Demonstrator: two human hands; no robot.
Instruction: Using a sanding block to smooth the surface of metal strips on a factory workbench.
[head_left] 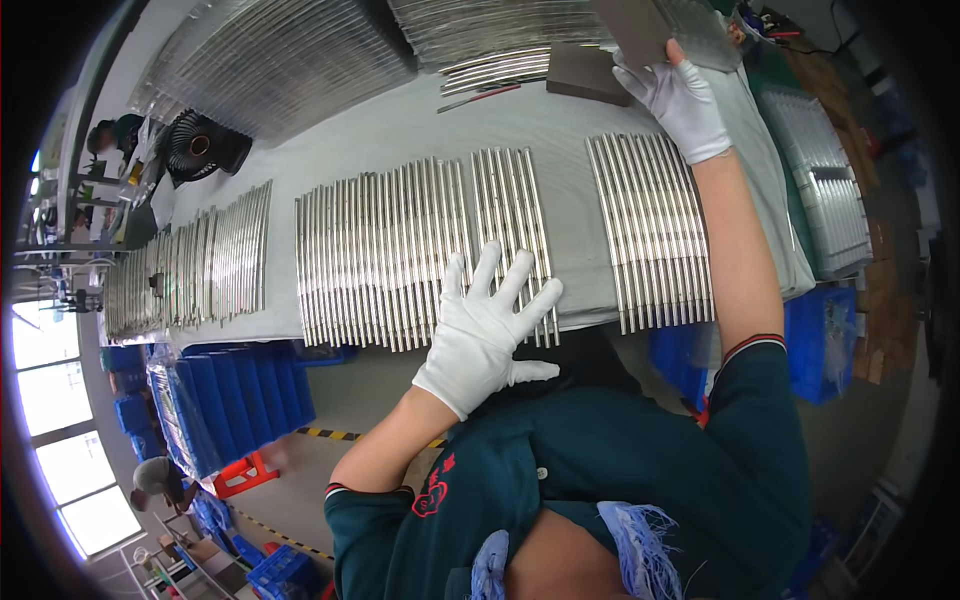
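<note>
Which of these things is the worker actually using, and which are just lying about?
Seemingly in use:
- silvery rods, under the spread left hand
- brown block, held by the right hand

Seemingly lying about:
- black fan
- slim red tool, untouched
- blue crates below the table

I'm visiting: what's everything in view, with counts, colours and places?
Metal rods: dozens, silver, four near groups, more beyond
Cloth: one, pale, under the rods
Blocks: two, grey-brown, upper right
Slim tool: one, partly red, beside far rods
Clear trays: several stacks, colourless, far edge, right
Fan: one, black, far left
Bins: several, blue, below the cloth
Window panes: several, white, left
Co-worker: at least one, colours unclear, lower left
Shirt: one, dark green, bottom
Left hand: one, white-gloved, over rods
Right hand: one, white-gloved, holding a block
</note>
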